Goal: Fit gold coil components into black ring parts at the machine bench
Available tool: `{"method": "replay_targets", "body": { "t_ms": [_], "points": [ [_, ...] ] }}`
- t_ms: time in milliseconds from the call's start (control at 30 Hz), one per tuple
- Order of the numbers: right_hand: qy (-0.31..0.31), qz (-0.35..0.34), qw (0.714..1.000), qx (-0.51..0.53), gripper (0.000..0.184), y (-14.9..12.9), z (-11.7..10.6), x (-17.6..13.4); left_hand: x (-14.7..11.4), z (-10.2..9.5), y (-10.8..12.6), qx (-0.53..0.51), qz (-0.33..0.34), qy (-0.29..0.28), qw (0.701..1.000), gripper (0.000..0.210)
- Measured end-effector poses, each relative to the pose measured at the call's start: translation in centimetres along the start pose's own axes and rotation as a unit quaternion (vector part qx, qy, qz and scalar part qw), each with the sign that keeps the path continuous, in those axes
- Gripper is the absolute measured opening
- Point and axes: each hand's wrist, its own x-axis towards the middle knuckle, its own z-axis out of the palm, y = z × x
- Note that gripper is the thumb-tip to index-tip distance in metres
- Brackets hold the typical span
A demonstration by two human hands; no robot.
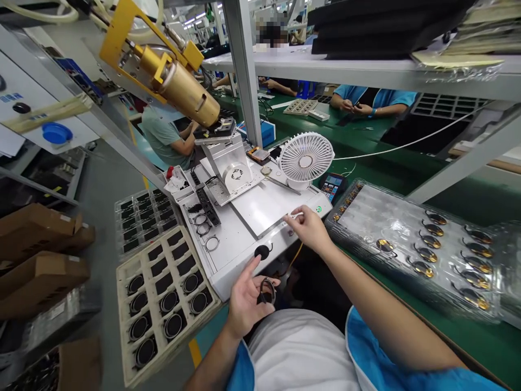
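In my left hand (246, 298) a dark round watch case ring (267, 291) is held low, close to my body, between thumb and fingers. Just beyond my left index fingertip, a black disc with a thin curved tail (262, 251) shows against the machine's front edge; I cannot tell whether the finger touches it. My right hand (310, 229) is at the front of the white machine (260, 209), thumb and fingers pinched together. A small pale thing may be in that pinch, too small to make out. Several thin metal rings (211, 243) lie on the machine's left side.
Left of the machine, a cream tray (122, 304) holds round cases. At right, a clear plastic tray (358, 239) carries discs with tails. A white fan (306, 157) and tweezers (285, 185) are behind my hands. A gold cylinder (189, 95) hangs above. Co-workers sit across.
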Motion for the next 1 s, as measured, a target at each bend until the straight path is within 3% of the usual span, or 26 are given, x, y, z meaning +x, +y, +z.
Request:
{"method": "replay_targets", "body": {
  "t_ms": [67, 167, 300, 367, 467, 567, 667, 867, 1000],
  "points": [
    [-0.071, -0.029, 0.994, 0.075, 0.039, 1.0, 0.6, -3.4, -0.2, 0.5, -0.1, 0.081, 0.017, 0.01, 0.997, 0.1],
    [-0.173, -0.011, 0.968, 0.184, 0.048, 1.7, 1.6, -7.3, 0.2, 1.8, -0.5, 0.187, 0.028, -0.02, 0.982, 0.092],
    [-0.141, 0.057, 0.949, 0.275, 0.047, 1.5, 1.3, -8.2, 1.4, 3.1, -1.1, 0.281, 0.06, -0.115, 0.951, 0.087],
    [-0.135, 0.083, 0.935, 0.319, 0.046, 1.2, 0.2, -7.8, 2.0, 3.3, -1.2, 0.267, 0.104, -0.153, 0.946, 0.089],
    [-0.148, 0.105, 0.92, 0.349, 0.047, 1.0, -1.4, -7.5, 2.5, 3.3, -0.9, 0.19, 0.124, -0.143, 0.963, 0.085],
    [-0.135, 0.102, 0.93, 0.326, 0.046, 1.0, -1.9, -7.7, 2.6, 3.2, -0.8, 0.181, 0.113, -0.159, 0.964, 0.083],
    [-0.107, 0.107, 0.942, 0.301, 0.044, 1.2, -1.7, -7.9, 2.6, 3.1, -1.1, 0.223, 0.141, -0.193, 0.945, 0.088],
    [-0.154, 0.139, 0.923, 0.325, 0.045, 1.6, -2.0, -7.7, 2.9, 2.7, -1.5, 0.376, 0.182, -0.239, 0.877, 0.095],
    [-0.165, 0.145, 0.911, 0.35, 0.049, 1.8, -2.3, -7.8, 3.1, 2.5, -1.1, 0.314, 0.165, -0.248, 0.901, 0.103]
  ]
}}
